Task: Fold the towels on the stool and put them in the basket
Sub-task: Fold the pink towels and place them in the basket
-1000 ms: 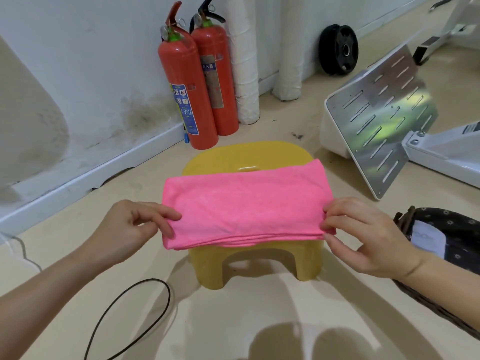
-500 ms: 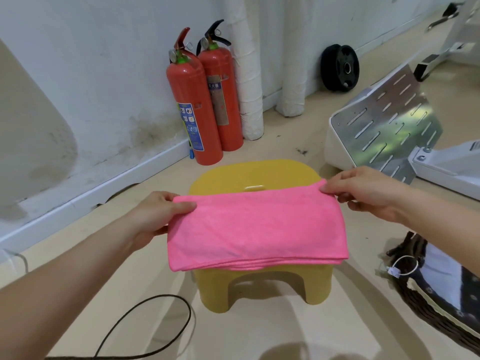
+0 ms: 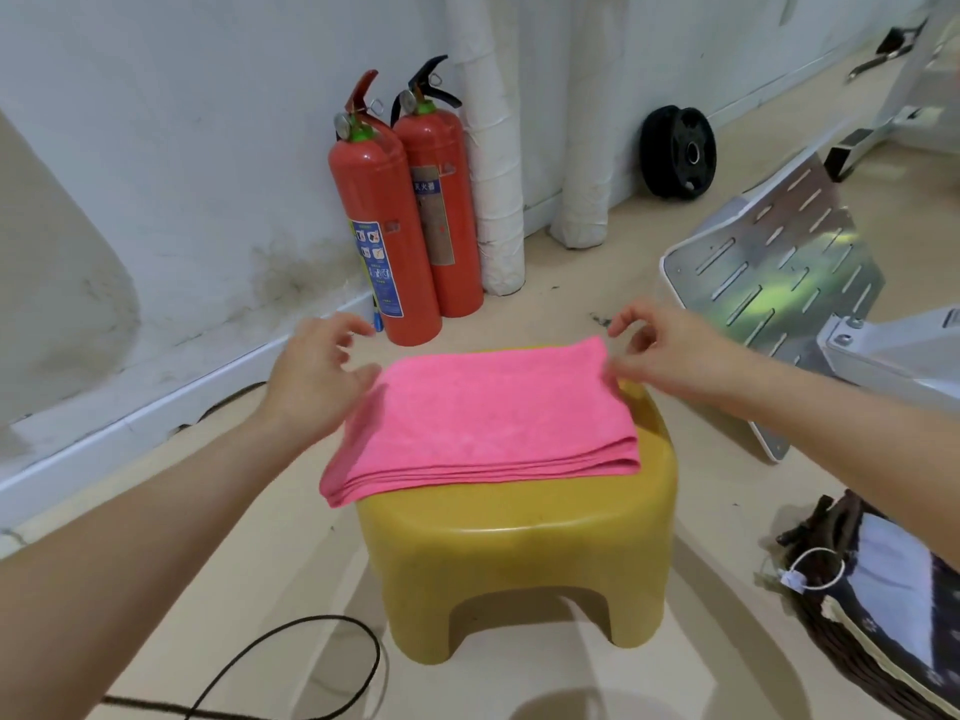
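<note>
Both empty, loose-fingered: left hand (image 3: 311,379), right hand (image 3: 672,350) at far corners of towel (image 3: 483,423).

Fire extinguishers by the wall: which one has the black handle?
The right extinguisher, beside the white pipe; the left extinguisher has a red handle.

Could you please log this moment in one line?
towel: folded on stool | left hand: open, by far-left corner | right hand: open, by far-right corner | basket: towel not in
</note>
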### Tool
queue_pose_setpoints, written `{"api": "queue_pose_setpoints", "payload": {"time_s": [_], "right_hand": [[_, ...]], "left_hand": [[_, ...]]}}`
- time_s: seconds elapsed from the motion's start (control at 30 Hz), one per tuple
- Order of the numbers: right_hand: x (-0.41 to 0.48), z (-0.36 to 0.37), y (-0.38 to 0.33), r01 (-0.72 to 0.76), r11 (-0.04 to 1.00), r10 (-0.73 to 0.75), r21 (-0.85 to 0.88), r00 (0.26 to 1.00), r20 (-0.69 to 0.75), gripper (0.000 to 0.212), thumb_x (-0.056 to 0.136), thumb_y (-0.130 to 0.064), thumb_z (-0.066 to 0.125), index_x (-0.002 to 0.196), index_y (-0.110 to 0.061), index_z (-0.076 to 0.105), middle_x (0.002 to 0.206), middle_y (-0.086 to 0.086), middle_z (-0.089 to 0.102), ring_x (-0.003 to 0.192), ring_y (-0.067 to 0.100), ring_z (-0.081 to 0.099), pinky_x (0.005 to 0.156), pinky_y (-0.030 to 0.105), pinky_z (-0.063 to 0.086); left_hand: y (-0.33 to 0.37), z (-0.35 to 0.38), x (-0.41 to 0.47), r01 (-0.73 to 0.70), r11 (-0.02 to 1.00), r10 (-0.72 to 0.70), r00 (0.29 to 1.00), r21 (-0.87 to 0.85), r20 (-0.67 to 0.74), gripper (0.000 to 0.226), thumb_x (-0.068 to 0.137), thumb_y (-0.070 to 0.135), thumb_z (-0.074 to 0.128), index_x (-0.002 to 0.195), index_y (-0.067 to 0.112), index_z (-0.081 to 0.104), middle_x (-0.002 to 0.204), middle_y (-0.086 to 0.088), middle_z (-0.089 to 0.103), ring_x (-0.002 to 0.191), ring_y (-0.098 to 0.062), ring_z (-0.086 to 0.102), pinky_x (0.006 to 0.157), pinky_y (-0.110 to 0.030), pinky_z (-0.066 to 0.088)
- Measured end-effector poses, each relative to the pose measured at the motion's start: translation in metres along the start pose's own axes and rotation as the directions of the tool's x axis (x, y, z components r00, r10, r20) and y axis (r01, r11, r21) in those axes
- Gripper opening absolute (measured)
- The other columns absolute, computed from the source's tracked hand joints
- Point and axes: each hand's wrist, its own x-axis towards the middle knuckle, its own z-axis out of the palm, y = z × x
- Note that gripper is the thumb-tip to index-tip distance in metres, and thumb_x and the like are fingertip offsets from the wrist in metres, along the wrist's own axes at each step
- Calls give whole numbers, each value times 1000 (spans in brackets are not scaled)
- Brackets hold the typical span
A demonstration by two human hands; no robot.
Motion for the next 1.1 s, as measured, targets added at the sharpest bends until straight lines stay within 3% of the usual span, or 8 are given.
{"api": "queue_pose_setpoints", "payload": {"time_s": [0.13,0.27,0.37,0.43,0.6,0.7,0.83,1.1], "right_hand": [[-26,5,10,391,867,-334,-310,916,221,45,69,-34,80,111,-33,64,106,-2,52,97,13,48,88,17,36],[-36,2,18,494,788,-395,-368,863,313,45,72,-38,78,115,-31,68,117,-6,48,103,7,43,81,-4,25],[-37,0,21,561,726,-489,-398,828,276,26,75,-31,75,101,-26,74,109,-4,56,94,13,51,83,7,36],[-38,2,20,615,665,-568,-423,785,249,17,77,-29,68,92,-23,75,99,-3,62,89,17,57,81,27,49],[-40,9,15,611,708,-616,-354,780,114,13,80,-21,60,84,-15,69,86,-4,65,78,13,57,70,23,47],[-41,12,13,493,867,-495,-67,869,-16,5,79,-7,65,78,-11,67,83,1,67,76,15,60,67,19,45],[-39,16,11,332,926,-336,179,942,-6,9,73,5,66,68,-2,66,92,4,70,88,9,63,83,28,49],[-40,21,25,428,904,-428,9,902,53,12,69,0,70,65,-10,65,96,-2,66,90,13,61,69,22,51]], "left_hand": [[28,24,-34,-396,914,346,872,85,345,11,76,35,76,85,29,72,86,13,64,81,-5,58,80,-27,48],[27,28,-37,-503,853,408,807,137,427,40,70,64,63,96,34,70,95,19,57,88,-1,53,80,-21,42],[27,27,-42,-586,790,459,761,181,459,49,70,67,53,100,33,71,98,16,59,88,-4,52,79,-21,41],[26,27,-47,-630,750,502,741,202,446,42,78,59,50,95,28,72,94,12,64,81,-7,55,75,-25,46],[29,27,-50,-650,709,520,744,273,420,45,83,54,38,88,22,68,84,8,66,79,-16,62,67,-33,51],[38,31,-55,-614,708,457,775,350,435,60,77,68,30,101,25,65,93,6,64,86,-19,62,71,-35,51],[58,45,-59,-581,671,419,810,461,411,60,79,72,37,116,29,54,110,5,59,100,-23,57,76,-34,47],[84,61,-61,-737,558,506,667,382,547,37,85,35,48,119,21,51,110,-1,56,100,-25,53,74,-39,50]]}}
